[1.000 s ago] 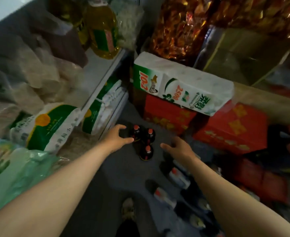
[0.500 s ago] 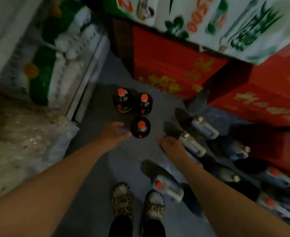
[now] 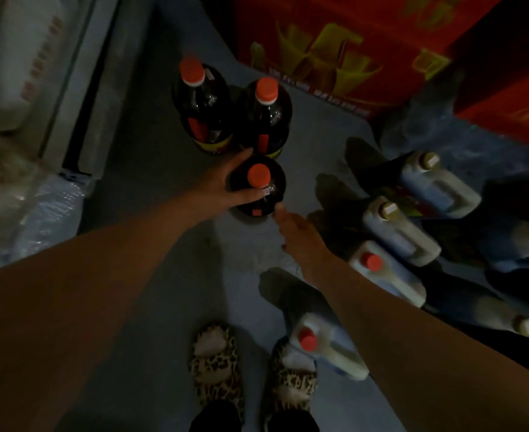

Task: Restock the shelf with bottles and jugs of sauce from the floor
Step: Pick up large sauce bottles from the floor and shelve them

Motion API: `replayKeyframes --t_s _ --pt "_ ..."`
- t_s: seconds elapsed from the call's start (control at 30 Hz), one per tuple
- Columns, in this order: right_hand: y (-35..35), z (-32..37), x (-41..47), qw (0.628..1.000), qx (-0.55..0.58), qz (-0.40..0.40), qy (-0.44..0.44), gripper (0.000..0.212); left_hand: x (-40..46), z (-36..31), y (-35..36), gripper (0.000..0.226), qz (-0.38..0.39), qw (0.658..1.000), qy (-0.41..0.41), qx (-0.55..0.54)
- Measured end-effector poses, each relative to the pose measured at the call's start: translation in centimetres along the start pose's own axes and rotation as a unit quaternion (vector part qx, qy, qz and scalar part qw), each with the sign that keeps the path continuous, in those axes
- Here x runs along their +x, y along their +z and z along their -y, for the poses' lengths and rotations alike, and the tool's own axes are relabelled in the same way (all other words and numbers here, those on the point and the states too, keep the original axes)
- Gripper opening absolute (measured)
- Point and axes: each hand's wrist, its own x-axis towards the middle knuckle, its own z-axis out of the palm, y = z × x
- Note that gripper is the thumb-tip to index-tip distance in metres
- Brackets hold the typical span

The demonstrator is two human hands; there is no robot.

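- Underfoot: grey floor (image 3: pixel 151 307), with my two leopard-print slippers (image 3: pixel 218 363) at the near edge.
- My left hand (image 3: pixel 222 182): fingers and thumb curled round the shoulder of the nearest dark sauce bottle (image 3: pixel 258 190), red cap up, standing upright.
- My right hand (image 3: pixel 297 235): fingers loosely extended, tips just beside that same bottle's near side; whether they touch it I cannot tell. It holds nothing.
- Two more dark sauce bottles (image 3: pixel 205 110), red-capped, upright, touching each other just beyond the held one.
- White jugs of sauce (image 3: pixel 403 232) standing in rows on the floor to the right, some red-capped, some pale-capped; one jug (image 3: pixel 325 347) beside my right slipper.
- Red cartons (image 3: pixel 335 42) along the far edge.
- Shelf unit (image 3: pixel 79 88) at the left.
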Motion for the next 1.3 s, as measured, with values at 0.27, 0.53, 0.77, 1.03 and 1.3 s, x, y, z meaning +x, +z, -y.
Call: replayKeyframes --t_s 0.27,0.53,0.77,1.03,1.3 --pt "1.3 -0.7 1.5 0.997 0.064 0.024 -0.046 0.074 2.5 1.1 -0.5 0.073 0.052 0.996 0.065 0.024" --pt "2.0 0.3 1.9 0.994 0.086 0.032 -0.063 0.056 3.3 1.0 -0.7 0.065 0.046 0.997 0.063 -0.005" --pt "2.1 0.8 2.7 0.993 0.088 0.005 -0.076 0.044 3.0 0.6 -0.8 0.064 0.017 0.998 0.055 -0.037" --pt "2.4 2.3 2.0 0.993 0.106 -0.034 -0.039 0.041 1.8 -0.4 -0.6 0.023 -0.038 0.993 -0.041 -0.103" --pt "2.2 3.6 -4.4 0.994 0.087 -0.051 -0.03 0.045 -5.1 -2.3 -1.4 0.009 -0.04 0.986 -0.11 -0.115"
